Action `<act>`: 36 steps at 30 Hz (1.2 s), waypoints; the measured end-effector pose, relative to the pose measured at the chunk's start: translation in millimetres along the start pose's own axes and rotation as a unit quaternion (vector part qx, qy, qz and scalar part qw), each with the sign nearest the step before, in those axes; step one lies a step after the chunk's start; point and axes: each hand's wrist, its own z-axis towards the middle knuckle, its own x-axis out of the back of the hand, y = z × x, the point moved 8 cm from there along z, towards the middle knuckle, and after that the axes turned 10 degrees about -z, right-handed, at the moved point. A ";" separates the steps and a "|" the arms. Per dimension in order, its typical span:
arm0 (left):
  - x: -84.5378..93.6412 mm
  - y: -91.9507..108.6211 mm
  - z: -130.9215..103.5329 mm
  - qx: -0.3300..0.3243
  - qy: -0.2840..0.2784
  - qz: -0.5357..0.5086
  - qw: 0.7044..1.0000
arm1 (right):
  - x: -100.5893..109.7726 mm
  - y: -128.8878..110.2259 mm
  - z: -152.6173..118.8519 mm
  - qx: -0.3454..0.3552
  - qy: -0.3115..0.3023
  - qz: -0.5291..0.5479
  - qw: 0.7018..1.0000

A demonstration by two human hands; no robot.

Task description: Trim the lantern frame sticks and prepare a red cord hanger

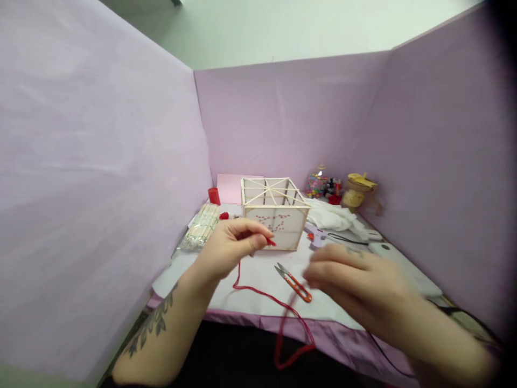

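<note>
My left hand (238, 242) is closed in a pinch on a red cord (266, 295), with a short red end sticking out past the fingertips. From there the cord drops to the white table top, runs right and loops over the front edge. Its other stretch rises, blurred, to my right hand (347, 272), whose fingers are pressed together on it. Thread snips (298, 286) with orange handles lie between the hands. Behind my left hand stands a box-shaped lantern frame (301, 215) of thin sticks, with pale panels and a red blossom branch on the front.
At the left are a bag of wooden sticks (201, 226), a red spool (214, 196) and a small red ball (223, 216). A lilac glue gun (318, 237), white cloth (329, 214), bead jar (316, 184) and yellow-topped pot (353, 196) stand right. Lilac walls (283, 113) enclose the table.
</note>
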 end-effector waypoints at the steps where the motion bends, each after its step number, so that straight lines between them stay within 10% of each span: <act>1: -5.0 -6.9 -2.9 0.010 0.011 0.002 1.000 | -8.8 0.7 9.8 0.009 -0.004 0.002 1.000; 12: -18.1 -54.5 -15.3 0.064 0.034 0.008 0.997 | -49.1 22.5 -4.6 -0.095 0.057 0.050 0.993; 30: -17.5 -67.0 -12.6 0.075 0.004 0.028 0.997 | -56.6 31.6 1.3 -0.076 0.055 -0.023 0.995; 36: 15.9 -66.3 -9.0 0.090 -0.009 -0.015 0.996 | 27.9 98.2 -38.4 -0.265 0.197 -0.159 0.930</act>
